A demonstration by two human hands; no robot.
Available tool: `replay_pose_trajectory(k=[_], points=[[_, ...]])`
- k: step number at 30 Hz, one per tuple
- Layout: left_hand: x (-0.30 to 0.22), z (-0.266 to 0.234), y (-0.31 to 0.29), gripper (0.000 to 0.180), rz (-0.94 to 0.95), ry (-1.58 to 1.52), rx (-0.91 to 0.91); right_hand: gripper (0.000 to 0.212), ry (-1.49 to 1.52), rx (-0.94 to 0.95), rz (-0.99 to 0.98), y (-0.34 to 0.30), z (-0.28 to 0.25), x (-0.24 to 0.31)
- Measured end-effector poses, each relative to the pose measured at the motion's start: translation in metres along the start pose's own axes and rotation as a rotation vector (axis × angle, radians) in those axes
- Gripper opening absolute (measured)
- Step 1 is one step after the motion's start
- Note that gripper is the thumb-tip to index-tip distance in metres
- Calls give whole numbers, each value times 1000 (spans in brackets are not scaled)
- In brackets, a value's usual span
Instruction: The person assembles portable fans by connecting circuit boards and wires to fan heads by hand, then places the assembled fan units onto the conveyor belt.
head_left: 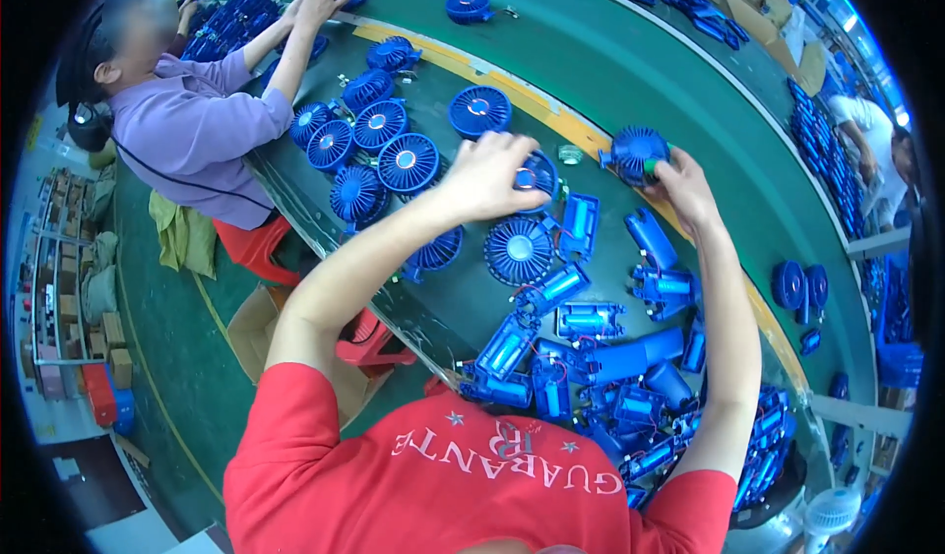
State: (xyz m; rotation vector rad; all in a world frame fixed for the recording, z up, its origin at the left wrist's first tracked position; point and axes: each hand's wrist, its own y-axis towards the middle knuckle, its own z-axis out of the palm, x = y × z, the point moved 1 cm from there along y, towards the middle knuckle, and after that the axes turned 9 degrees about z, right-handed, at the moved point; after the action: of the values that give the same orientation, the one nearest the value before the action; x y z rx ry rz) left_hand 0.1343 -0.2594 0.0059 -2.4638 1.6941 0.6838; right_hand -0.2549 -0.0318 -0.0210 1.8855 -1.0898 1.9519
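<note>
Nearest, a heap of blue handle housings (591,357) crowds the dark green workbench (463,308); beyond it the left hand (487,175) closes over a round blue fan head (539,175), fingers curled on it; the right hand (679,185) pinches another blue fan head (635,151) above the yellow-edged conveyor belt (610,52); farther left, a person in a purple shirt (187,126) works among more grilles (379,126).

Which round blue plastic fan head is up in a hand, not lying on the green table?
The round blue plastic fan head gripped by the right hand, at the yellow stripe. Others lie flat; the left hand only covers one.
</note>
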Motion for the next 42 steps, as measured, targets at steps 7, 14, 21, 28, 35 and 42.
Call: replay_pose_trajectory(k=[7, 14, 21, 28, 35, 42], points=[[13, -26, -26, 66, -267, -92, 198, 49, -332, 0, -183, -91, -103, -21], [-14, -22, -6, 72, -111, -251, 244, 35, -841, -93, -363, -173, -52, -42], [-6, -39, 5, 89, 36, -393, 271, 22, -1436, -210, -591, -196, -32, -53], [56, -49, -8, 48, -315, -1177, -4, 20, -892, -134, -282, -188, -94, -52], [65, -15, 3, 47, -320, -1323, -165, 12, 43, 145, 11, -179, -136, -48], [13, -26, 5, 84, 24, -748, -64, 34, -30, 180, 40, -187, -141, -42]])
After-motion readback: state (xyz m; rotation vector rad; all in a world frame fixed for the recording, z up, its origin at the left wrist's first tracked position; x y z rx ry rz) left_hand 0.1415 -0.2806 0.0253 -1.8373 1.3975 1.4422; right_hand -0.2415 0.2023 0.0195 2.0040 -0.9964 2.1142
